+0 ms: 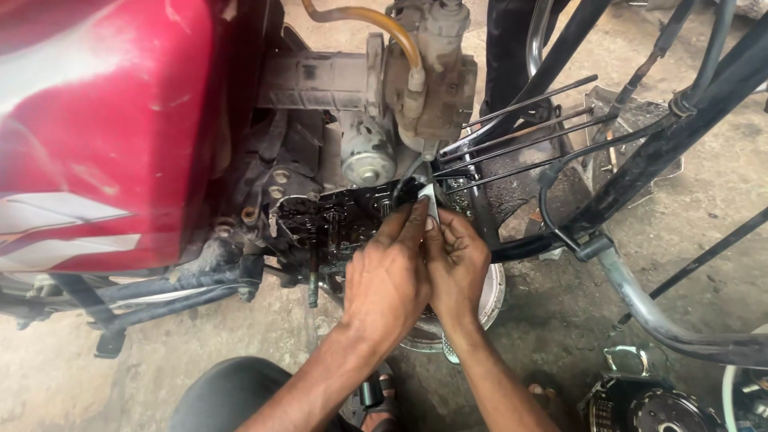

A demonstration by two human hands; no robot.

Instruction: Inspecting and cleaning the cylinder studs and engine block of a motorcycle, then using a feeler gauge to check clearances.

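Both my hands meet at the open, oily engine case (336,220) of a red motorcycle. My left hand (388,276) and my right hand (458,260) pinch a small shiny metal piece (430,200) together, pressed against the case's right end below the carburetor (428,84). Four long studs (528,128) stick out to the right just above my fingers. What lies under my palms is hidden.
The red fuel tank (104,120) fills the left. A yellowish hose (376,20) loops to the carburetor. The black frame tubes (656,152) cross on the right. A round metal pan (492,300) sits under my hands, and engine parts (656,404) lie bottom right on the concrete floor.
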